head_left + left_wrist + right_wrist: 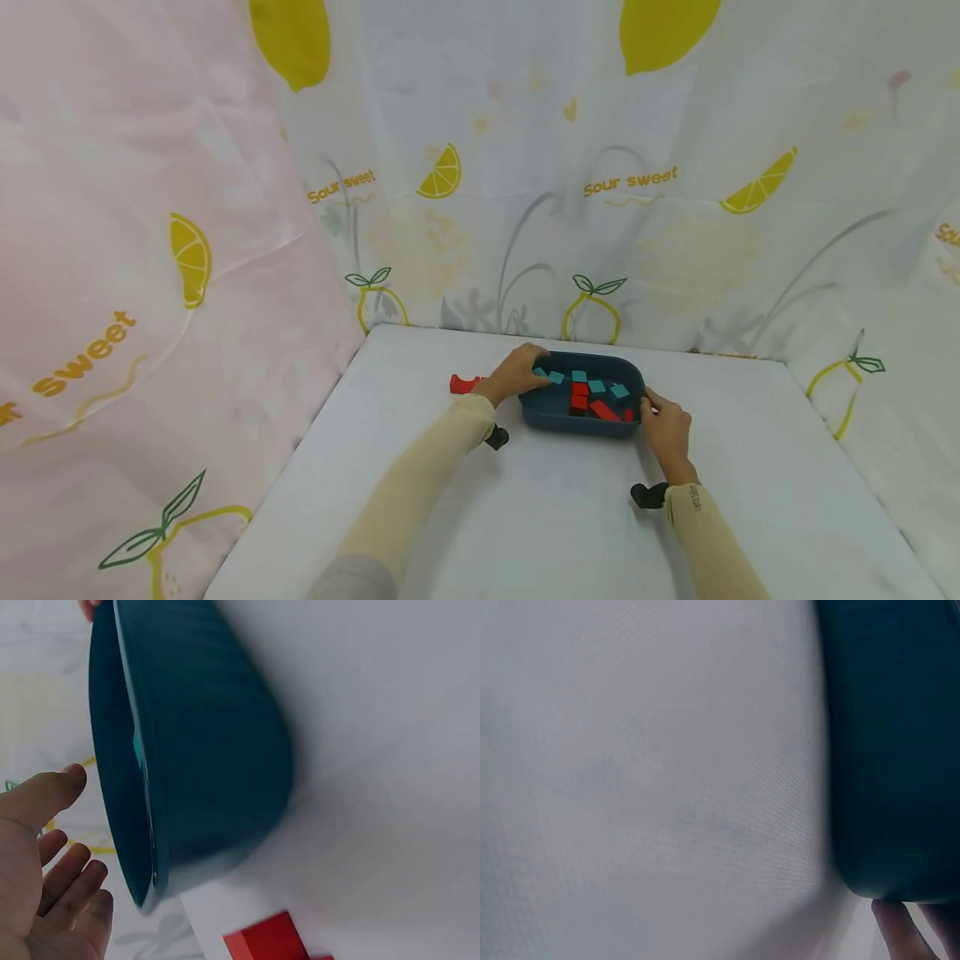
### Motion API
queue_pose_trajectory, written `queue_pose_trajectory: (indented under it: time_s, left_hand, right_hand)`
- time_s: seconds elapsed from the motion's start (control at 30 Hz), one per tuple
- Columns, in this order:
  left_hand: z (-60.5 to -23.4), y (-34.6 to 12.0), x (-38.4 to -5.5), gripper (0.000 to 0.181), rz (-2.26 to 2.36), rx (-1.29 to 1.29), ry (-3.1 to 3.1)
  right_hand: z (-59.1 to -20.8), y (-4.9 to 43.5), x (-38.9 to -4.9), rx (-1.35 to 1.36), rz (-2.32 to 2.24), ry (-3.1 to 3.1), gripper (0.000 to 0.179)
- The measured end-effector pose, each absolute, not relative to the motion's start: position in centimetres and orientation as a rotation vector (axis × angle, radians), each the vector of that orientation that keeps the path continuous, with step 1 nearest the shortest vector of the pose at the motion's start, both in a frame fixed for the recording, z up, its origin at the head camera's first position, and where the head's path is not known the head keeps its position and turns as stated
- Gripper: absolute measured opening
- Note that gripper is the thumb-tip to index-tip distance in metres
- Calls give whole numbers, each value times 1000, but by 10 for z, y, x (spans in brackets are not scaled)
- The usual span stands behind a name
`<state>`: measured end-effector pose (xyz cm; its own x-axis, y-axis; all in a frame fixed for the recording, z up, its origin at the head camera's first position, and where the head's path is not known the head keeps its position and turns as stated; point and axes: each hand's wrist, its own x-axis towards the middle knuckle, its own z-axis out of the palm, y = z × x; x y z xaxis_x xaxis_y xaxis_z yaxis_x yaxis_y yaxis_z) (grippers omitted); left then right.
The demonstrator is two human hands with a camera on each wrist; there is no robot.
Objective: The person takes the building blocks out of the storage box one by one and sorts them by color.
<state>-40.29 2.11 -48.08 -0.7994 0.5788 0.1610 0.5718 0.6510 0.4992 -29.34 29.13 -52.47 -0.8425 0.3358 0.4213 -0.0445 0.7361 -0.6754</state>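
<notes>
A dark blue-green plastic bin (577, 425) stands on the white table with red blocks (579, 402) and small teal blocks (596, 387) inside. My left hand (519, 372) is over its left end, thumb and fingers spread apart with nothing between them in the left wrist view. There the bin's outer wall (217, 750) fills the middle. At the opposite end, my right hand (666, 425) pinches the rim; its fingers (900, 930) meet the bin's end (900, 750) in the right wrist view.
Red blocks (463, 385), one with a curved notch, lie on the table (555, 517) left of the bin, partly behind my left hand. A lemon-printed cloth (480, 233) hangs behind the table and along its sides. Black wrist-camera mounts (648, 496) stick out from the wrists.
</notes>
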Motion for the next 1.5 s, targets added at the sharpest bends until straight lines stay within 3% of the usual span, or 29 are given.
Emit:
queue_pose_trajectory:
  time_s: [0.47, 0.73, 1.0, 1.5]
  left_hand:
    - [-504, 71, -378, 53, 891, 882, 2738]
    - [-512, 78, -373, 32, 865, 841, 2720]
    - [-508, 83, -372, 35, 794, 839, 2756]
    - [-505, 94, -370, 23, 610, 833, 2836]
  right_hand:
    - [-527, 292, -296, -254, 947, -2416, 31]
    - [-527, 291, -296, -256, 945, -2413, 30]
    - [-526, 291, -295, -252, 961, -2414, 30]
    - [-530, 292, -296, -231, 976, -2389, 29]
